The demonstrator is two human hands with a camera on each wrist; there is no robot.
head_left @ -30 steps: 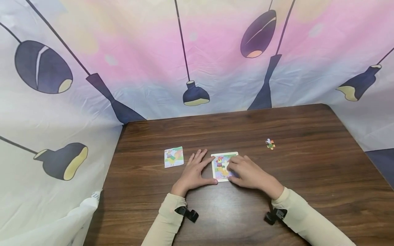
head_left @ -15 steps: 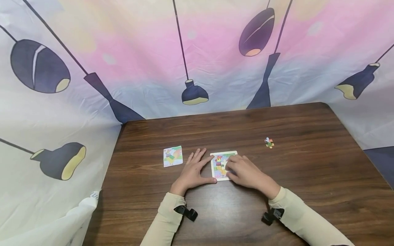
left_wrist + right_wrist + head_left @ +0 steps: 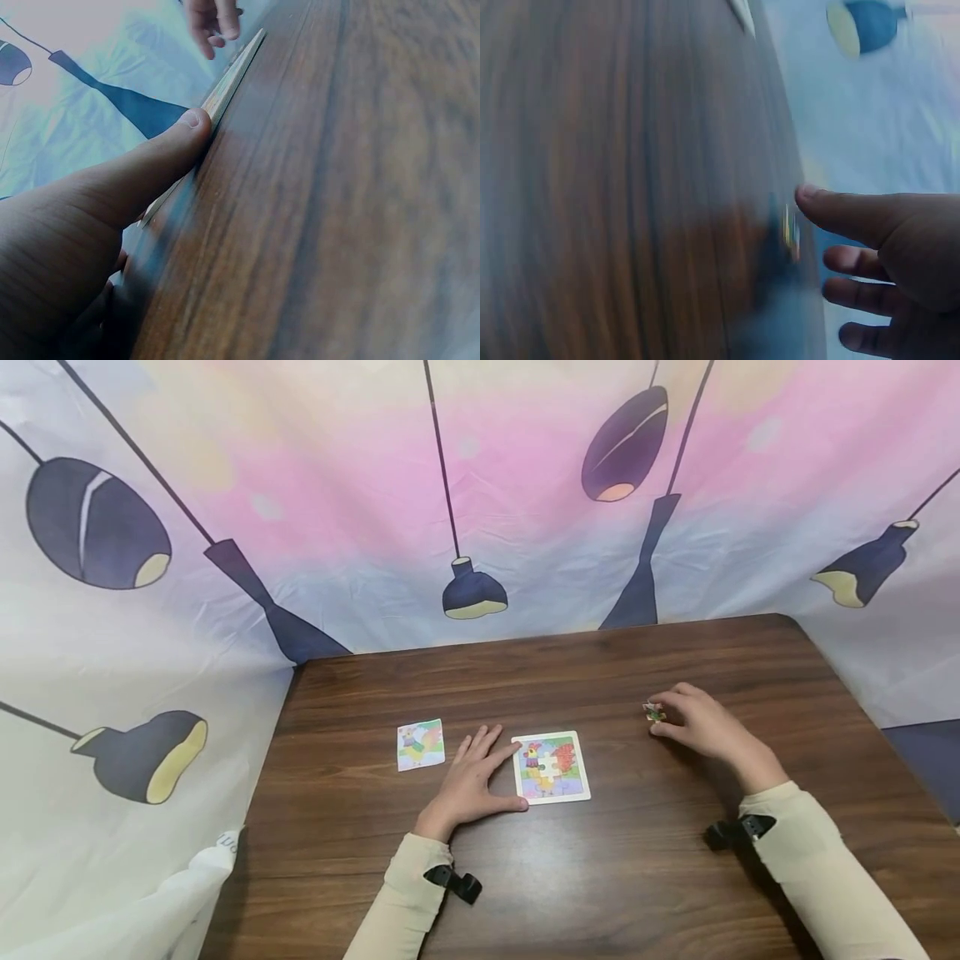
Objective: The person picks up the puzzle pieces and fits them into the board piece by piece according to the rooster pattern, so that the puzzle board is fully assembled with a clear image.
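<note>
In the head view a square jigsaw puzzle [image 3: 566, 787] in a pale frame lies on the table, with a colourful bird picture and a white gap in its middle. My left hand [image 3: 467, 783] rests beside it, fingers spread, index fingertip and thumb touching its left edge. The left wrist view has that thumb against the puzzle frame [image 3: 238, 75]. Farther right, my right hand [image 3: 701, 724] reaches over a loose jigsaw piece [image 3: 655, 713], index finger and thumb on either side of it. In the blurred right wrist view the piece [image 3: 790, 234] appears below the thumb, apart from it.
A square picture card [image 3: 421, 745] of a bird lies left of my left hand. Dark wood makes up the tabletop [image 3: 525, 877]. A cloth printed with lamps [image 3: 360, 527] hangs behind the table and along its left side.
My right hand has left the puzzle and moved right to the loose piece, uncovering the puzzle's right half and the gap. The left hand stays in place.
</note>
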